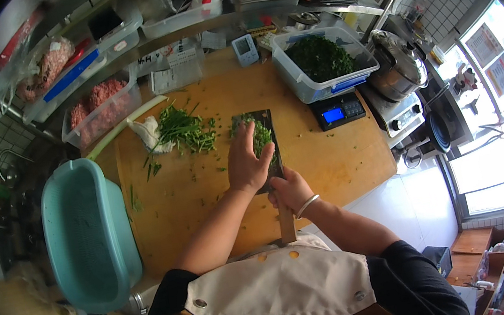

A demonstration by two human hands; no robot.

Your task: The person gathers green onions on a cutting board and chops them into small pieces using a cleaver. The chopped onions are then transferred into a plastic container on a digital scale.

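My right hand (291, 189) is closed on the wooden handle of a cleaver (263, 187), whose wide dark blade lies nearly flat above the wooden board (330, 161). Chopped greens (261, 142) cover much of the blade. My left hand (247, 160) rests over these greens with its fingers extended and thumb apart; whether it presses on them I cannot tell. Left of the blade, a pile of cut green stalks (188, 130) lies on the board beside a crumpled white cloth (148, 134). Small green scraps are scattered around.
A clear tub of chopped dark greens (322, 58) stands behind a digital scale (338, 111). A teal basin (84, 239) is at left, near a tub of minced meat (102, 103) and a long pale stalk (126, 125). A steel pot (393, 65) stands at right.
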